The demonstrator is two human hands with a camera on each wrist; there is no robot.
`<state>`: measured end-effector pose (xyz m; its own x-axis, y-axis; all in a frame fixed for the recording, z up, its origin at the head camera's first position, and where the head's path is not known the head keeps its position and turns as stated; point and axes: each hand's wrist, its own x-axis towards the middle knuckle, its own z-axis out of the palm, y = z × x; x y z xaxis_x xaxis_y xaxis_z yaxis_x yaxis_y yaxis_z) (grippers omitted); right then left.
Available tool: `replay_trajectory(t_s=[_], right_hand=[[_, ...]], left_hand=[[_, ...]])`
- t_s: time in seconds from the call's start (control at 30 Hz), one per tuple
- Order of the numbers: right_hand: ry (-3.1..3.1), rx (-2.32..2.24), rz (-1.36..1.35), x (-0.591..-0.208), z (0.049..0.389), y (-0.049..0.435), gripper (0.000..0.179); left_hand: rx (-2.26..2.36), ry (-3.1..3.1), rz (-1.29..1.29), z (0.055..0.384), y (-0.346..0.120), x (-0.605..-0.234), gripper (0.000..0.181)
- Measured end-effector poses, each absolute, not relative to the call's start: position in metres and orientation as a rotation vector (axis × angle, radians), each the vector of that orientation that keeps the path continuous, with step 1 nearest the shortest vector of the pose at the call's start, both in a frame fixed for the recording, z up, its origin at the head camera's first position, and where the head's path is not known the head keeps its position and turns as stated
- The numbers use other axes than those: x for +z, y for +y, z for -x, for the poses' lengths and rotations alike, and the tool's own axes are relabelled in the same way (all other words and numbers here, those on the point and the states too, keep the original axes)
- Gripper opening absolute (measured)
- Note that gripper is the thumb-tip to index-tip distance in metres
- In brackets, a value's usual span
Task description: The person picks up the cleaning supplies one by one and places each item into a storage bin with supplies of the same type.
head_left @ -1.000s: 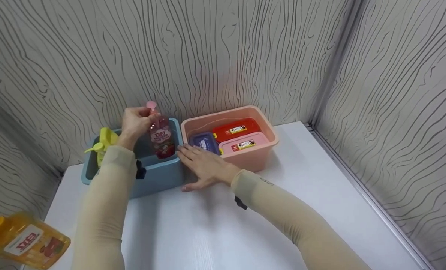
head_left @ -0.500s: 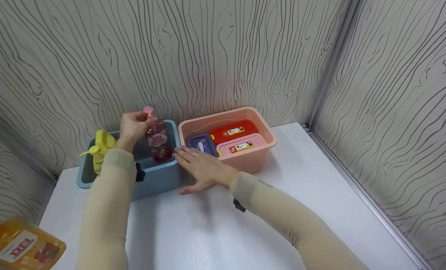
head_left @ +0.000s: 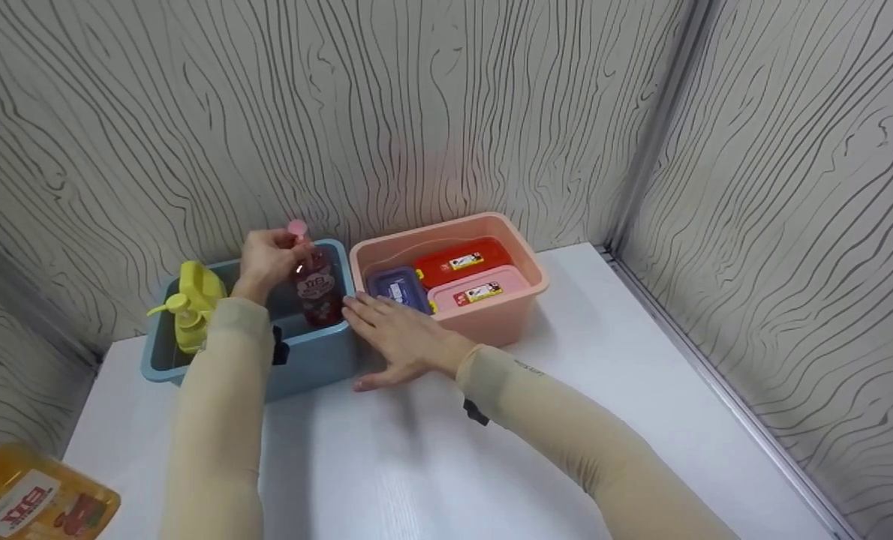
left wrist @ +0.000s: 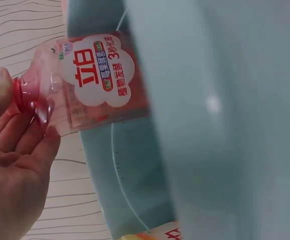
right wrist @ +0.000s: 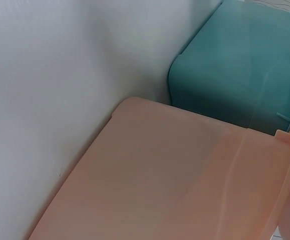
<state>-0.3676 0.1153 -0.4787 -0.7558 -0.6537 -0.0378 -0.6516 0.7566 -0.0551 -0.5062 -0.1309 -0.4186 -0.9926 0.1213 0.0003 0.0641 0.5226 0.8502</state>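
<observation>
My left hand (head_left: 265,259) grips a pink pump bottle (head_left: 317,289) by its neck. The bottle stands almost upright inside the blue bin (head_left: 308,349), at its right end; its base is low in the bin. In the left wrist view the thumb and fingers are around the neck of the pump bottle (left wrist: 92,75). My right hand (head_left: 401,334) lies with straight fingers over the near corner where the blue bin meets the peach bin (head_left: 488,322), fingertips at the blue rim. In the right wrist view only a sliver of that hand shows at the right edge.
A yellow pump bottle (head_left: 191,319) sits in the blue bin's left end. Blue (head_left: 398,289), red (head_left: 461,261) and pink (head_left: 484,289) lidded boxes lie in the peach bin. An orange dish-soap bottle (head_left: 41,499) is at the table's left front. A patterned wall stands behind.
The pink pump bottle has gone slightly lower in the blue bin, still in my left hand. My right hand keeps its place on the rims. The head view has shifted a little.
</observation>
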Motion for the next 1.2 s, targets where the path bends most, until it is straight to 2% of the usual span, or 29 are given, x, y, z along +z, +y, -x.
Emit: replay_trajectory(t_s=[1.2], right_hand=[[2.885,-0.071,1.080,-0.479,0.370,0.115,0.117]], left_hand=[[1.387,2.700,-0.146,0.508,-0.131,-0.442,0.025]])
